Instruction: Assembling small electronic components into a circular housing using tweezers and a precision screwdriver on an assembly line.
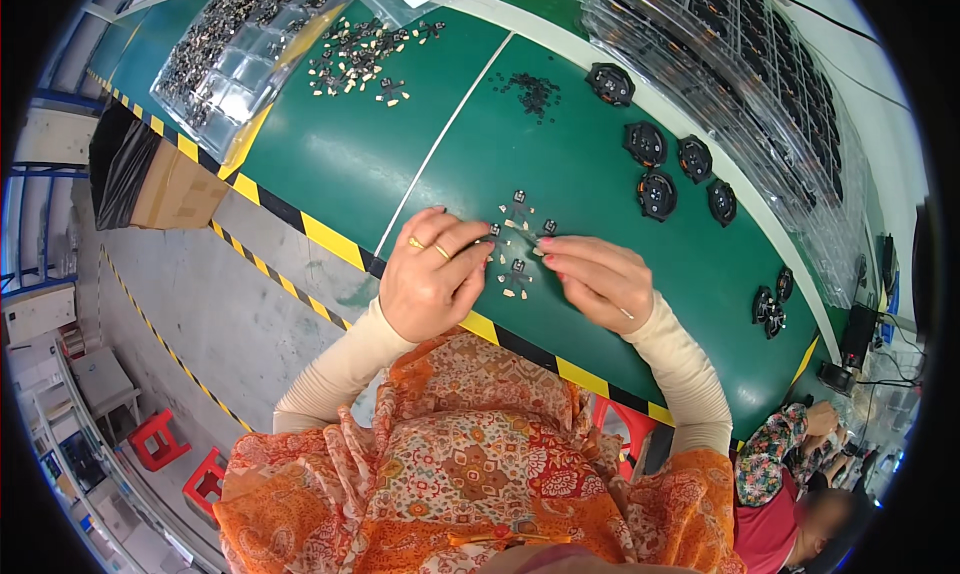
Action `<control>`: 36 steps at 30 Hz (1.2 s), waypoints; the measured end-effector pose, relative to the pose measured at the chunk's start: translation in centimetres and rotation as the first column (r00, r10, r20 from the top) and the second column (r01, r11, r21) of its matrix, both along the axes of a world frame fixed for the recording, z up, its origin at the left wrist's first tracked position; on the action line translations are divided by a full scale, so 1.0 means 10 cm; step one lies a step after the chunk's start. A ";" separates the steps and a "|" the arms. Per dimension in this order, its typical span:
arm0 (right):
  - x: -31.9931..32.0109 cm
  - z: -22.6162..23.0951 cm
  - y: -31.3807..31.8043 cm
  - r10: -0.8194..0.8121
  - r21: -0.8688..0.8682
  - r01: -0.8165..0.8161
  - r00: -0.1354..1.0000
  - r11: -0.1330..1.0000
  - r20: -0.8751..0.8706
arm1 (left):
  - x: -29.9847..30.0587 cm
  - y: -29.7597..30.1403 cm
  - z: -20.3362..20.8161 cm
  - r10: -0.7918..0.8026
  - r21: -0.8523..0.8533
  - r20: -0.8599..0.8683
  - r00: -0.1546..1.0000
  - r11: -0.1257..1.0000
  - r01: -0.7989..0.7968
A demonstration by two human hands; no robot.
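My left hand is closed in a pinch at the near edge of the green table, a small black part with cream tabs at its fingertips. Opposite it, my right hand also pinches, and another small black part shows at its thumb and finger. Whether thin strips join these two is too small to tell. Between the hands lie two more such parts, one farther off and one nearer, each black with a square head and pale tabs.
A heap of black-and-cream parts lies far left, beside a filled clear tray. Tiny black pieces are scattered at the back. Round black housings stand right, before stacked clear trays. Another person sits at lower right.
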State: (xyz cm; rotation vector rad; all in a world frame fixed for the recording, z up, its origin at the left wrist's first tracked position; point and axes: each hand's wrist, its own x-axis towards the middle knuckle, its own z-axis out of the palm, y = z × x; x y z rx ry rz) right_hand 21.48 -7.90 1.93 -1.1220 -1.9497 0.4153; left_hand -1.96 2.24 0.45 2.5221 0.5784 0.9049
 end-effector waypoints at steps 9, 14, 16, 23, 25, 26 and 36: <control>0.15 0.02 -0.50 -0.161 0.073 0.147 0.950 0.987 0.267 | 0.22 -0.20 0.09 -0.102 0.014 -0.019 0.995 0.995 0.102; 0.19 0.04 -0.44 -0.070 0.081 0.042 0.919 0.996 0.387 | 0.36 -0.19 -0.01 -0.037 0.095 -0.082 0.996 0.995 0.044; 0.21 0.06 -0.39 -0.021 0.077 -0.010 0.917 0.997 0.399 | 0.36 -0.18 0.01 -0.039 0.098 -0.089 0.995 0.994 0.048; 0.38 -0.02 -0.39 -0.163 0.197 0.123 0.966 0.973 0.202 | 0.55 -0.04 0.26 -0.148 0.041 0.063 0.987 0.988 0.146; 0.47 0.06 -0.48 -0.326 0.137 0.327 0.945 0.935 -0.030 | 0.74 -0.01 0.31 -0.165 0.061 0.110 0.980 0.985 0.159; 0.52 0.05 -0.50 -0.388 0.095 0.407 0.906 0.908 -0.169 | 0.90 0.00 0.29 -0.231 0.093 0.037 0.972 0.970 0.226; 0.66 -0.20 -0.88 -0.457 -0.306 0.417 0.331 0.856 -0.826 | 1.34 -0.43 -0.02 -0.299 0.311 -0.208 0.931 0.883 0.352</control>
